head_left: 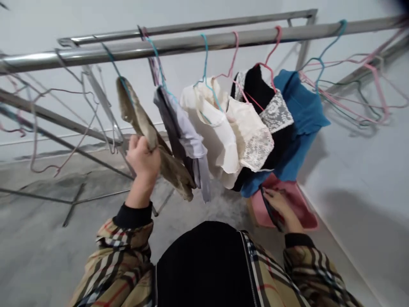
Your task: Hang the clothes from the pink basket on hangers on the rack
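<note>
My left hand (143, 160) is closed on the edge of an olive-brown garment (172, 168), which hangs from a teal hanger (112, 59) on the rail. Down at the lower right, my right hand (279, 202) grips a thin dark flat object (271, 208) over a pink basin (300, 200); its kind cannot be made out. Beside the olive garment hang a grey and lavender garment (191, 138), a white top (220, 138), a cream lace top (255, 143), a black top with white lace (255, 87) and a blue garment (297, 111).
The metal rail (179, 47) crosses the view. Bare wire hangers hang at the left, and pink hangers (378, 89) and green ones hang at the right. Thin metal legs of the rack (75, 204) stand on the grey floor. A wall (361, 170) rises close to the basin.
</note>
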Demonstrator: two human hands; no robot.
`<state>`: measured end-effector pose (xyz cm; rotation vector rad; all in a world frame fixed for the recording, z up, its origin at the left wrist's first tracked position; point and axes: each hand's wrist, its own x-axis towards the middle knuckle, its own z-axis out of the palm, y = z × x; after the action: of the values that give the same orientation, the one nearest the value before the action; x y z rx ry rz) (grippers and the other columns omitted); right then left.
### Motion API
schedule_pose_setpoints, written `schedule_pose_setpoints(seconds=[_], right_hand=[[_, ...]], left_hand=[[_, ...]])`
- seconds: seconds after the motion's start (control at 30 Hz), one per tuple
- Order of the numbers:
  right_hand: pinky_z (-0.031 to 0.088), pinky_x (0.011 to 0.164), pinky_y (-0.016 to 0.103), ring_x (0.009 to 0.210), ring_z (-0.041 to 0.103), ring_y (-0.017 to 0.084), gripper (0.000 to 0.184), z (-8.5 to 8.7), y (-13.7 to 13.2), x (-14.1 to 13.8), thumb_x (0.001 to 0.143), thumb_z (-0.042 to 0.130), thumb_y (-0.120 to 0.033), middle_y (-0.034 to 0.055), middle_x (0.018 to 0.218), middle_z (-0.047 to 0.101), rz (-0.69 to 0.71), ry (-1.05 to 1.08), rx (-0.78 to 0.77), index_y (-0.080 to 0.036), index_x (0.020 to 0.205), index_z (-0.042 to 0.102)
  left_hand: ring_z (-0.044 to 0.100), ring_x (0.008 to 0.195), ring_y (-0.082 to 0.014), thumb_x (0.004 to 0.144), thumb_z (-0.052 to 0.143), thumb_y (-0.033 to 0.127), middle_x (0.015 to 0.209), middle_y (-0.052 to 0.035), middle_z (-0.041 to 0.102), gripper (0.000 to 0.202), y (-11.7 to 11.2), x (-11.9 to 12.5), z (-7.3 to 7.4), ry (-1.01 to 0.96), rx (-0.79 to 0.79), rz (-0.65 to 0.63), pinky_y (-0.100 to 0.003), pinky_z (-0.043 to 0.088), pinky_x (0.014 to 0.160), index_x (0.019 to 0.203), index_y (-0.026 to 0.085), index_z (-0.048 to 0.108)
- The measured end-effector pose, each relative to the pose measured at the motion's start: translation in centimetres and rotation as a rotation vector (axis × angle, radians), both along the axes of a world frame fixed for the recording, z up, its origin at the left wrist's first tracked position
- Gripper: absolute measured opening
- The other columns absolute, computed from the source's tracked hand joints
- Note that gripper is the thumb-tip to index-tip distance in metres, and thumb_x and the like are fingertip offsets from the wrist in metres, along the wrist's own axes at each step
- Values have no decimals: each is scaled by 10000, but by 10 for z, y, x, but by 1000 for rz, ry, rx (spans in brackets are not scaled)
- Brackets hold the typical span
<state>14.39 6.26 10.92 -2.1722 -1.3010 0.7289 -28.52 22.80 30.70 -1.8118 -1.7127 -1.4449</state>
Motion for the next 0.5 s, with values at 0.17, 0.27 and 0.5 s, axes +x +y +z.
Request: schedule_pose_setpoints(seconds=[0.17,0.27,0.5], right_hand=[[479,968,425,1057,659,279,374,-29,31,-70,796,590,-328,169,1124,697,250,101,-37,-119,1082,708],[472,983,407,1098,635,254,426,-17,43,-102,814,597,-424,127,1168,686,405,176,1,-170,1143,686],[457,1000,441,1104,624,257,443,27,42,-150,872,526,-440,129,1231,650,616,228,102,-193,1221,643]], left_hand=[[523,721,-127,647,555,137,882,-21,573,124,-18,-1,-13,31,145,42,-246,397,629,613,190,448],[550,725,-122,646,532,113,851,-9,599,86,-20,-10,-19,29,200,-5,-238,420,656,623,189,497],[650,917,-183,705,535,123,1091,-54,687,96,-25,-21,-35,148,141,-144,-280,502,761,682,192,597]])
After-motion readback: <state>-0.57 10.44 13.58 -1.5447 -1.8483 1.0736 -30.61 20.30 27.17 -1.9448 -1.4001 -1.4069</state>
